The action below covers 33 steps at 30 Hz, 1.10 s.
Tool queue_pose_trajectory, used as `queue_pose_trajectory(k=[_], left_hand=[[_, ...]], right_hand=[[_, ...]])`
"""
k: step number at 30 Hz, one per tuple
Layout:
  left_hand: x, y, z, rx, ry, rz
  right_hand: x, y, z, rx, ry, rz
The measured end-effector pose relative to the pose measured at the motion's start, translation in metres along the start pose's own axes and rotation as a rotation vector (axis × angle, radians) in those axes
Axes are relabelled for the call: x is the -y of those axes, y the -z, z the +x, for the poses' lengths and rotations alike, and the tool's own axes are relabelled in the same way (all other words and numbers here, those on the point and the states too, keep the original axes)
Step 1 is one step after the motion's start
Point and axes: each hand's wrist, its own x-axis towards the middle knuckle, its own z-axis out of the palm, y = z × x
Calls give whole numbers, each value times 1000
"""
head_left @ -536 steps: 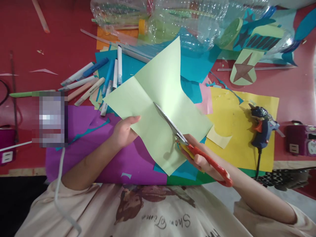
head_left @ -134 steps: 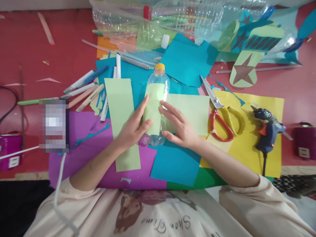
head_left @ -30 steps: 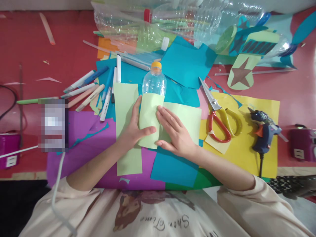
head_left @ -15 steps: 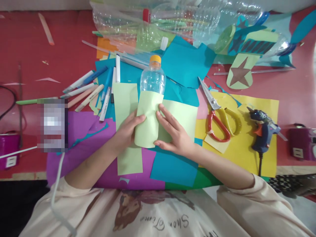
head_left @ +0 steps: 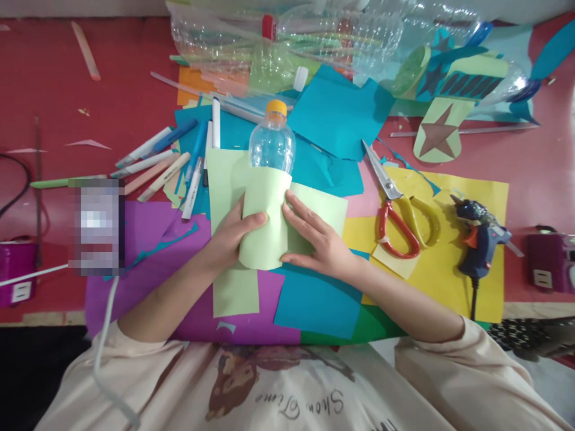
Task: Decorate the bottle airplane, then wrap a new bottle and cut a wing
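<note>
A small clear bottle (head_left: 272,146) with an orange cap lies on the coloured papers, its lower body wrapped in a light green paper sheet (head_left: 265,224). My left hand (head_left: 229,239) curls round the wrapped part from the left, thumb on top. My right hand (head_left: 317,239) lies flat with fingers stretched, pressing the rest of the green sheet against the bottle's right side. A second light green strip (head_left: 233,287) lies under my left hand.
Red-handled scissors (head_left: 395,209) and a dark blue glue gun (head_left: 478,230) lie on yellow paper (head_left: 440,275) to the right. Several markers (head_left: 173,158) lie at the left. Large clear bottles (head_left: 287,42) and blue paper sheets (head_left: 341,111) fill the back.
The bottle has rolled left, winding more of the green sheet round it. My left hand has gone from flat to curled round the wrapped bottle; the free part of the sheet is shorter.
</note>
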Motion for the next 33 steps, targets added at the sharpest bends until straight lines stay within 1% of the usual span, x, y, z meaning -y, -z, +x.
queue_pose_trajectory(k=[2,5,7,9,13,19,24,28,33], left_hand=[[-1,-1,1,-13,26,-23],[-2,-3,4,-72,83,-142],[-3,-2,6,-100,87,-203],[-3,-1,7,-101,72,-218],[-3,3,6,-68,103,-245],[3,8,5,-16,95,-311],[4,8,4,-37,124,-337],[1,4,3,-32,98,-358],[-2,-1,0,-77,80,-303]], right_hand=[[-1,1,0,2,20,-21],[-3,2,1,5,31,-35],[-4,3,2,10,33,-38],[-7,4,3,11,37,-38],[-12,7,4,17,48,-43],[-14,9,4,27,68,-114],[-12,9,3,24,96,-183],[-11,7,2,26,102,-214],[-9,5,2,22,113,-231]])
